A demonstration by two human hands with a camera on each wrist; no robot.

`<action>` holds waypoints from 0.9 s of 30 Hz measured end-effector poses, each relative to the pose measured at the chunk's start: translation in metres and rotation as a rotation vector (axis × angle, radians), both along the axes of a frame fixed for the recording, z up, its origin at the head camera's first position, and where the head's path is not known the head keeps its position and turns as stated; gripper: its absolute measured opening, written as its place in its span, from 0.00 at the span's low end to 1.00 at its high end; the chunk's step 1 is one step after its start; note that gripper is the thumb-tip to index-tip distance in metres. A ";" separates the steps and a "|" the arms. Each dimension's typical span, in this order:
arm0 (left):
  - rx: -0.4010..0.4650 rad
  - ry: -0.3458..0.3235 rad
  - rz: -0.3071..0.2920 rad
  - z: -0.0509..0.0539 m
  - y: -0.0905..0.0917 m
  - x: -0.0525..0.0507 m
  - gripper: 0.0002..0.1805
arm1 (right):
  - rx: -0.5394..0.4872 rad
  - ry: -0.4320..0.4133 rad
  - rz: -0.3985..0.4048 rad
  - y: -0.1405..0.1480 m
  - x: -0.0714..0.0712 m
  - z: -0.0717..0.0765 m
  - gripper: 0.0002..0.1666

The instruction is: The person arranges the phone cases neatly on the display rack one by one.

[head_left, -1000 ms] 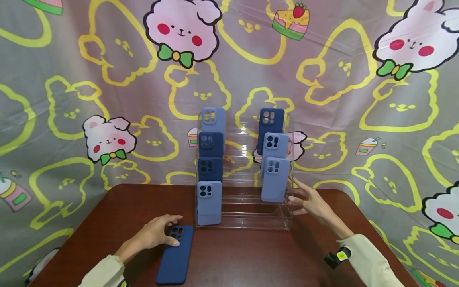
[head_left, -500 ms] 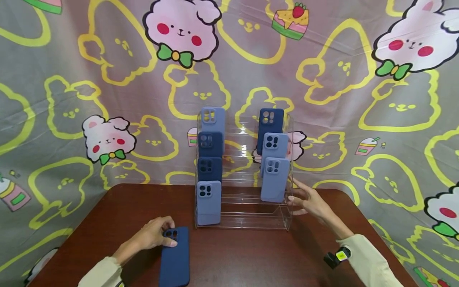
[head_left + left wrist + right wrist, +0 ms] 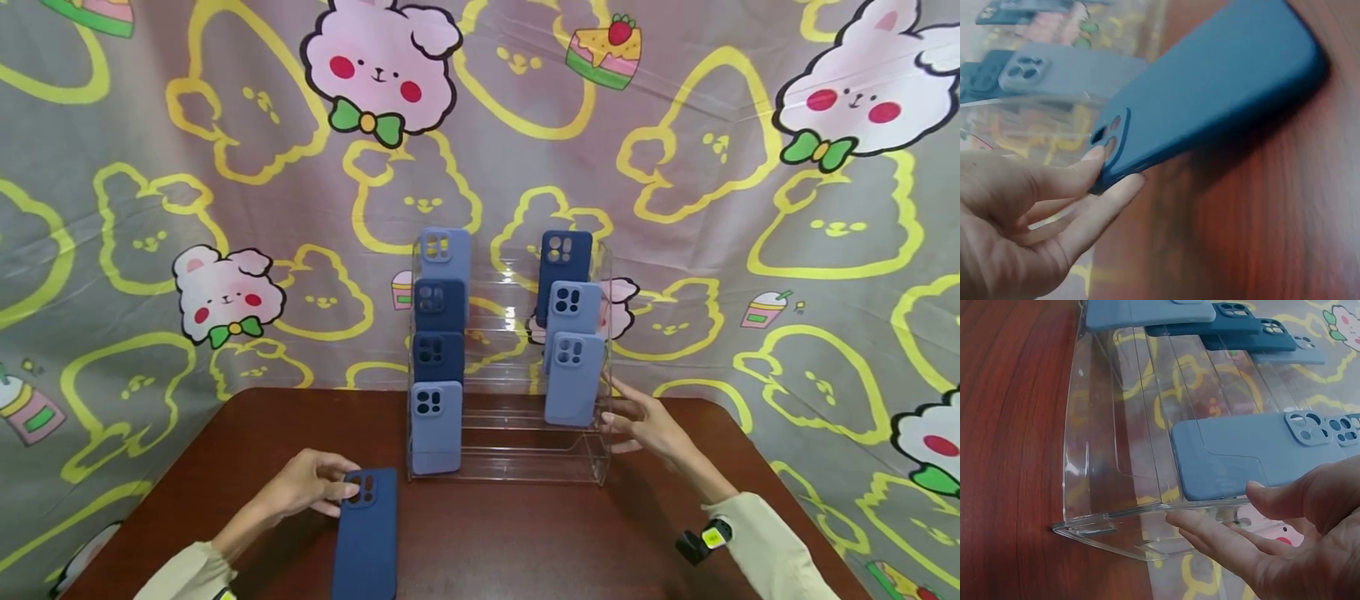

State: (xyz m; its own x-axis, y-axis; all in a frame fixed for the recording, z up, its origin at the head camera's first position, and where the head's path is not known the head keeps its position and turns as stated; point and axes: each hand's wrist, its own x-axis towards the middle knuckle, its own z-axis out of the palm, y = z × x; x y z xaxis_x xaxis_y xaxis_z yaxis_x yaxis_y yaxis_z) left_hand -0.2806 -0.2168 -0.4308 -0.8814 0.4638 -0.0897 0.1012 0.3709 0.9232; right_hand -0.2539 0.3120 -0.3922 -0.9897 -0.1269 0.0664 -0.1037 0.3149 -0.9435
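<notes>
My left hand (image 3: 311, 482) pinches a dark blue phone case (image 3: 366, 542) by its camera-cutout corner, thumb on the back face and fingers at the edge. In the left wrist view this case (image 3: 1210, 81) slants over the table, its cutouts partly behind the thumb. At the right side of a clear acrylic tiered rack (image 3: 506, 451), my right hand (image 3: 648, 429) touches the side panel. The right wrist view has its fingers (image 3: 1210, 534) nearly straight along the outside, thumb near a light blue case (image 3: 1229, 456) on the rack.
Light and dark blue cases stand in two columns on the rack, the lowest left one light blue (image 3: 437, 433). The right column ends in a light blue case (image 3: 573, 382) one tier higher. The brown table (image 3: 525, 533) meets a patterned cloth (image 3: 675, 192) behind.
My left hand has shifted slightly left and its grip has moved to the case's top left corner. The case has turned straighter toward me. The right hand stays at the rack.
</notes>
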 end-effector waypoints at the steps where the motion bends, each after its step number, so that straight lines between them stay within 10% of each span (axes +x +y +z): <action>1: 0.014 0.007 0.001 0.002 0.001 0.001 0.22 | -0.002 -0.005 -0.005 0.000 0.000 -0.001 0.44; 16: 0.159 0.324 0.083 0.072 0.081 0.008 0.21 | 0.002 0.014 -0.009 0.000 0.000 -0.003 0.44; 27: 0.121 0.634 0.053 0.101 0.164 -0.015 0.19 | 0.020 0.025 -0.032 -0.002 0.003 -0.002 0.43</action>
State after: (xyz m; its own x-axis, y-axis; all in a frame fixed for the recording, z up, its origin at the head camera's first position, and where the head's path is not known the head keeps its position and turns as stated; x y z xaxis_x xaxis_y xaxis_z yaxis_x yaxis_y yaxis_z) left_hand -0.2953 -0.0524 -0.3300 -0.7681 0.3919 0.5065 0.6251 0.2872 0.7258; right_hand -0.2505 0.3096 -0.3942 -0.9913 -0.0965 0.0894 -0.1171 0.3371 -0.9342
